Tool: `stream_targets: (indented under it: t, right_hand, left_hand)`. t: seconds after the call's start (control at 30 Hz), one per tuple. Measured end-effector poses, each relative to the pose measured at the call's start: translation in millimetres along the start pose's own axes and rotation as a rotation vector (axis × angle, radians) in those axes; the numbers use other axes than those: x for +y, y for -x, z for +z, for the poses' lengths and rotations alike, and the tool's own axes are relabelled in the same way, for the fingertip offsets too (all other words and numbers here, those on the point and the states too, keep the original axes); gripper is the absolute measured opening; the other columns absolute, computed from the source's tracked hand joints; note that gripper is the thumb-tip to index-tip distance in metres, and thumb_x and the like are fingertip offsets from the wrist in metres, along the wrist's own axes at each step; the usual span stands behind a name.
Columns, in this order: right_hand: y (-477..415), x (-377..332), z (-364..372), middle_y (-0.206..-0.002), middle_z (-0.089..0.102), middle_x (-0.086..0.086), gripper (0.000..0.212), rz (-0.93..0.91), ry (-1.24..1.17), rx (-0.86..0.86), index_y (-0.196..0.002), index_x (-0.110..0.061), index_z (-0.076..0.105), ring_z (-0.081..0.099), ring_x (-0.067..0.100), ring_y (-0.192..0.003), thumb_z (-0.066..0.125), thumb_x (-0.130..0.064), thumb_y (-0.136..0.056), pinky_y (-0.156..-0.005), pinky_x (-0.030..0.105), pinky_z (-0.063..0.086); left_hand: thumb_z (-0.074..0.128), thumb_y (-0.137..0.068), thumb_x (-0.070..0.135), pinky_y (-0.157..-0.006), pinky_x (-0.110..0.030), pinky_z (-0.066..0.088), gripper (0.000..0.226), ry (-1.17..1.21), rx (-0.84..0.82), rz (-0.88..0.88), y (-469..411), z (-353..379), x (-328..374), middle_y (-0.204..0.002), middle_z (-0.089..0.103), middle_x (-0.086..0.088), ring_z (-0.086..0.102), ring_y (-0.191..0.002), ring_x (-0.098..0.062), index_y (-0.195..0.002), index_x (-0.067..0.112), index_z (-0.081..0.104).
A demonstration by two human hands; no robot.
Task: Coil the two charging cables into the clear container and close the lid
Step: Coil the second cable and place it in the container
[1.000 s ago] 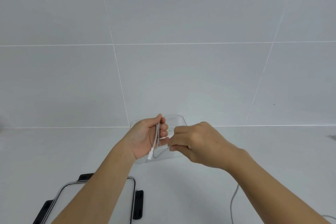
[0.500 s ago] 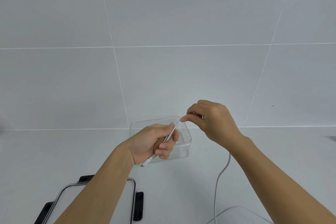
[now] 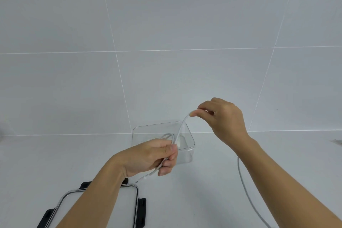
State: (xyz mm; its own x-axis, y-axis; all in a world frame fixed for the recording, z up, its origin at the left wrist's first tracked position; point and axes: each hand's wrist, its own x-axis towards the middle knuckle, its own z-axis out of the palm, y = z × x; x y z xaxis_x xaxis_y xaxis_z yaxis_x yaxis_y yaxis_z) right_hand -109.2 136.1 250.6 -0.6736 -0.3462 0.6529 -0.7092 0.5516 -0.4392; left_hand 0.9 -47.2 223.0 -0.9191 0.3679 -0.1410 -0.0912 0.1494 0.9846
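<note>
Against the tiled wall (image 3: pixel 166 42), the clear container (image 3: pixel 186 156) stands open on the white counter (image 3: pixel 203 190); what lies inside cannot be told. Just before it, the left hand (image 3: pixel 153 157) curls its fingers round a looped white charging cable (image 3: pixel 180 127), and the right hand (image 3: pixel 222 118) pinches that cable higher up. The black-clipped lid (image 3: pixel 127 205) lies nearer, apart.
</note>
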Motion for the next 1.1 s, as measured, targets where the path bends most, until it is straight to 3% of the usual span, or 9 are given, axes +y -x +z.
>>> stream_targets:
  t: [0.1,0.23,0.37,0.53,0.63,0.77,0.9,1.0,1.1]
  right_hand:
    - [1,7,5,-0.065,0.056,0.001,0.029,0.052,-0.021,0.01,-0.076,-0.018,0.071,0.052,0.022,-0.063,0.062,-0.045,-0.081,-0.057,0.034,0.038]
    - [3,27,19,-0.073,0.062,0.007,0.026,0.102,-0.019,0.011,-0.092,-0.014,0.069,0.055,0.027,-0.069,0.053,-0.034,-0.092,-0.062,0.038,0.045]
    - [10,53,28,-0.073,0.062,0.004,0.026,0.282,-0.174,-0.109,-0.098,-0.013,0.068,0.056,0.026,-0.071,0.05,-0.032,-0.094,-0.071,0.038,0.046]
    - [23,70,47,-0.061,0.047,0.001,0.033,0.417,-0.235,-0.315,-0.099,-0.005,0.065,0.041,0.016,-0.058,0.045,-0.032,-0.097,-0.058,0.03,0.034]
    - [37,71,59,-0.078,0.059,0.003,0.032,0.256,0.031,-0.442,-0.106,-0.012,0.061,0.053,0.024,-0.074,0.038,-0.034,-0.099,-0.066,0.034,0.041]
    - [47,44,56,-0.093,0.054,0.008,0.028,-0.089,0.463,-0.732,-0.119,-0.024,0.052,0.053,0.031,-0.081,0.031,-0.026,-0.101,-0.067,0.031,0.033]
    - [60,0,47,-0.119,0.058,0.016,0.033,-0.312,0.529,-1.001,-0.128,-0.018,0.049,0.058,0.036,-0.104,0.033,-0.018,-0.1,-0.069,0.032,0.031]
    - [71,-28,41,-0.114,0.06,0.018,0.028,-0.475,0.527,-1.084,-0.121,-0.011,0.054,0.059,0.038,-0.099,0.038,-0.018,-0.098,-0.052,0.028,0.026]
    - [77,-48,38,-0.104,0.063,0.018,0.024,-0.597,0.527,-1.129,-0.111,-0.004,0.058,0.059,0.037,-0.085,0.043,-0.015,-0.096,-0.048,0.024,0.021]
  left_hand:
    - [0.044,-0.09,0.038,-0.045,-0.017,0.023,0.035,0.092,0.025,0.037,2,-3,0,-0.052,0.03,0.01,0.023,-0.044,-0.008,-0.061,0.02,0.042]
    - [0.061,-0.083,0.044,-0.04,-0.017,0.022,0.036,0.458,-0.031,0.178,7,-17,-8,-0.048,0.023,0.013,0.017,-0.037,-0.005,-0.059,0.022,0.045]
    - [0.029,-0.101,0.027,-0.043,-0.023,0.02,0.03,0.816,-0.35,0.328,10,-30,-12,-0.055,0.026,0.005,0.021,-0.041,-0.01,-0.075,0.015,0.04]
    - [0.023,-0.101,0.023,-0.042,-0.024,0.008,0.026,0.849,-0.312,0.49,15,-31,0,-0.051,0.012,0.005,0.009,-0.041,-0.009,-0.078,0.015,0.031]
    - [0.023,-0.101,0.024,-0.042,-0.024,0.008,0.025,0.87,-0.24,0.493,16,-33,5,-0.051,0.012,0.005,0.009,-0.041,-0.009,-0.079,0.015,0.031]
    - [0.022,-0.101,0.024,-0.045,-0.026,0.016,0.033,0.928,-0.169,0.465,16,-37,6,-0.052,0.014,0.005,0.01,-0.043,-0.009,-0.083,0.009,0.045]
    - [0.021,-0.102,0.026,-0.054,-0.029,0.026,0.04,0.972,-0.159,0.411,11,-44,-2,-0.061,0.033,-0.004,0.025,-0.047,-0.016,-0.091,0.002,0.051]
    - [0.018,-0.102,0.027,-0.056,-0.027,0.03,0.044,1.017,-0.167,0.394,6,-55,-10,-0.067,0.036,-0.004,0.033,-0.057,-0.016,-0.094,0.002,0.053]
    - [0.024,-0.102,0.026,-0.061,-0.027,0.041,0.043,1.033,-0.11,0.394,4,-60,-15,-0.067,0.037,-0.004,0.035,-0.057,-0.015,-0.092,0.0,0.057]
